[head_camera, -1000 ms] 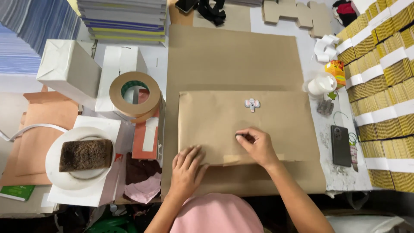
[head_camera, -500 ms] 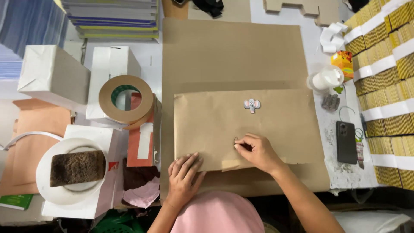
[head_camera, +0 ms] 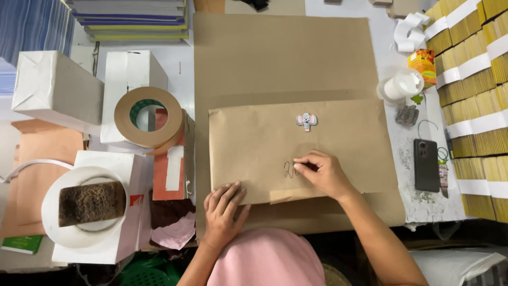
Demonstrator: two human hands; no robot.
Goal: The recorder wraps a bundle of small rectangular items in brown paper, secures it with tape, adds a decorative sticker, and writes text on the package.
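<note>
A brown paper-wrapped flat parcel (head_camera: 338,143) lies on a larger sheet of brown paper (head_camera: 280,58). A small grey mouse-shaped sticker (head_camera: 306,121) sits near its top middle. My right hand (head_camera: 324,172) rests on the parcel's lower middle, fingers pinched on a pen that is mostly hidden, beside fresh dark handwriting (head_camera: 289,169). My left hand (head_camera: 223,209) lies flat on the parcel's lower left corner, fingers spread, holding nothing.
A roll of brown tape (head_camera: 149,117) stands on white boxes (head_camera: 132,74) at left. A white bowl with a brown sponge (head_camera: 87,204) is lower left. At right lie a phone (head_camera: 426,165), a white cup (head_camera: 401,86) and stacks of yellow packs (head_camera: 479,79).
My right hand has shifted slightly right across the parcel, and dark written marks now show to the left of its fingers. My left hand stays pressed on the lower left corner.
</note>
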